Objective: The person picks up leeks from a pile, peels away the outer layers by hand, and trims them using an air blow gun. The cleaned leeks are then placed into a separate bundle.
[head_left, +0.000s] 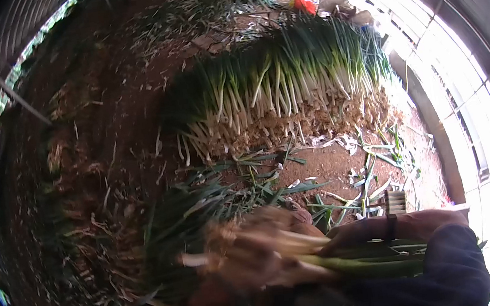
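A bundle of green onions (365, 268) lies sideways at the bottom centre, its pale root ends to the left and green leaves to the right. My right hand (347, 236), below a dark wristband, is closed over the stalks. At the root end, my left hand (250, 265) is smeared by motion, and its fingers cannot be made out. Just beyond my hands, loose green leaves (192, 200) lie in a heap on the soil.
A long row of green onions (291, 79) stands packed ahead, roots toward me. Leaf scraps (375, 157) litter the brown soil (315, 165). More leaves lie at the far end and left. A metal-framed wall (475, 91) curves along the right, with a red bag (304, 5) near its far end.
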{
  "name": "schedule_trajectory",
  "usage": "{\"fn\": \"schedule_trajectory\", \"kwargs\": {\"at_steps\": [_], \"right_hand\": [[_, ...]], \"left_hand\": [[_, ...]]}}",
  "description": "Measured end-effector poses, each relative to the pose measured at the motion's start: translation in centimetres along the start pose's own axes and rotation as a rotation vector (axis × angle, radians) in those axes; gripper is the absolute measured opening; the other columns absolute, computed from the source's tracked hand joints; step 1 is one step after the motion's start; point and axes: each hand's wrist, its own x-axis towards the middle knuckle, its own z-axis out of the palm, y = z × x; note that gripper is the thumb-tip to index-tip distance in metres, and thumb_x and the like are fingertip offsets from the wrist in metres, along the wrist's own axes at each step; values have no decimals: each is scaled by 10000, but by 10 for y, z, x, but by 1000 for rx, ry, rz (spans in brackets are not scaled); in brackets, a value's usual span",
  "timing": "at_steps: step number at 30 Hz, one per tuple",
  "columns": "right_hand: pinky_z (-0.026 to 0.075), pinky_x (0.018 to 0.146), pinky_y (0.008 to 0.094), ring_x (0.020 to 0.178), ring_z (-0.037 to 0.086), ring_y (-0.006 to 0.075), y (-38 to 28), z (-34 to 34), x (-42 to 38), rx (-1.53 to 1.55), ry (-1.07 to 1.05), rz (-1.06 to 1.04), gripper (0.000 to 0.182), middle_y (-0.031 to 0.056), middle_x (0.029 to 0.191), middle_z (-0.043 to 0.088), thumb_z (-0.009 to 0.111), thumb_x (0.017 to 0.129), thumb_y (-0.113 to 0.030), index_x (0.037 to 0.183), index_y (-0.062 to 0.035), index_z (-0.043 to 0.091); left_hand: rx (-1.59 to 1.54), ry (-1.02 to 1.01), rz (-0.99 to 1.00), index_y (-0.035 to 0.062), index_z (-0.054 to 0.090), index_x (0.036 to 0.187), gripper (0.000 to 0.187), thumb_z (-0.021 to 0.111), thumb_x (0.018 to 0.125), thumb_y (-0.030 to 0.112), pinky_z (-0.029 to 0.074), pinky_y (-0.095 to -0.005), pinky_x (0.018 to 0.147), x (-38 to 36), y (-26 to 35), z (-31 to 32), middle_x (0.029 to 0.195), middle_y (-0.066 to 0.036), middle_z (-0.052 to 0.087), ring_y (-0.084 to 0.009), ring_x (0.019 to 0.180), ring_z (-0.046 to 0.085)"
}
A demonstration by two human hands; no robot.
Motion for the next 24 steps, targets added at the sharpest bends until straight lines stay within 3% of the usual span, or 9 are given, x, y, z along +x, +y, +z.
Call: {"fn": "schedule_trajectory", "kwargs": {"at_steps": [1,6,9,13,15,17,19,21,24], "right_hand": [[572,722,325,821,718,147,6,-3,12,-98,-32,24,641,74,980,774,763,970,-551,1200,47,742],[568,736,371,834,721,180,12,12,5,-410,-95,-480,542,73,942,772,687,1018,-536,1191,-28,763],[581,797,414,902,745,243,-4,8,-13,-739,-72,-443,565,133,991,776,680,1016,-549,1197,-18,749],[588,805,455,950,758,342,-36,6,-23,-1390,60,-213,545,197,979,758,674,1013,-554,1153,-33,752],[588,805,468,926,757,358,-20,-3,-32,-1255,465,-844,586,186,957,758,653,1009,-598,1169,-43,754],[592,805,478,903,754,377,-12,-7,-50,-1114,474,-918,634,205,943,759,624,1005,-636,1170,-38,755],[597,805,485,880,750,399,-20,-4,-94,-1030,146,-435,692,252,936,764,588,1001,-670,1156,-18,756],[576,966,506,1105,727,418,-7,-16,-94,-1015,-140,28,797,282,1190,746,490,1021,-742,1368,-46,664],[513,1090,516,1276,656,440,92,-65,-19,-761,62,41,867,286,1397,666,415,1032,-787,1522,-84,546]], "left_hand": [[-55,-164,165,-18,509,1476,894,661,952,691,516,-544,1057,28,12,45,1468,-307,551,-460,1337,586],[-446,-1204,88,34,328,1622,1184,840,761,666,550,-480,1052,79,26,82,1315,-292,682,-442,1220,686],[-416,-1122,48,100,302,1651,1171,855,755,613,546,-501,1043,75,36,67,1219,-258,732,-423,1163,719],[-427,-1032,132,129,200,1694,1211,833,773,595,516,-462,1120,60,45,83,1472,-312,581,-431,1370,593],[-587,-1024,-62,29,189,1677,1248,845,785,604,466,-439,1167,60,41,67,1553,-328,484,-417,1437,533],[-680,-1068,-305,-14,174,1671,1272,854,790,602,435,-424,1191,56,28,53,1544,-320,488,-402,1443,528],[-729,-1003,-397,-31,191,1669,1288,880,782,598,394,-397,1215,45,11,69,1559,-283,481,-369,1460,506],[-816,-822,-410,-33,209,1666,1277,896,780,578,385,-391,1220,27,-10,96,1555,-272,490,-364,1465,498],[-1061,-723,-568,-33,230,1663,1241,946,776,459,369,-391,1231,31,-25,98,1569,-235,486,-331,1469,482]]}}
